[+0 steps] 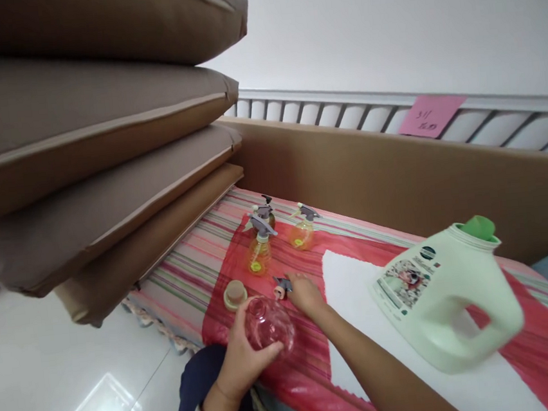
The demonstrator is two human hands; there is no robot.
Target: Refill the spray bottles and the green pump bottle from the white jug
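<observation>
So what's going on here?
A person holds a round, topless bottle in the left hand, while the right hand is at a loose spray head on the red sheet. Two yellow spray bottles stand farther back. A pale green jug sits to the right, on the white sheet.

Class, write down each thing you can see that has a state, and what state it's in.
Pink bottle: topless, held in left hand
Loose spray head: detached, at right hand
Nearest yellow spray bottle: upright, sprayer on
Rightmost yellow spray bottle: upright, sprayer on
Green jug: uncapped, spout showing
Beige cap: lying loose
White sheet: spread out
Cushions: stacked
Pink note: written on
</observation>
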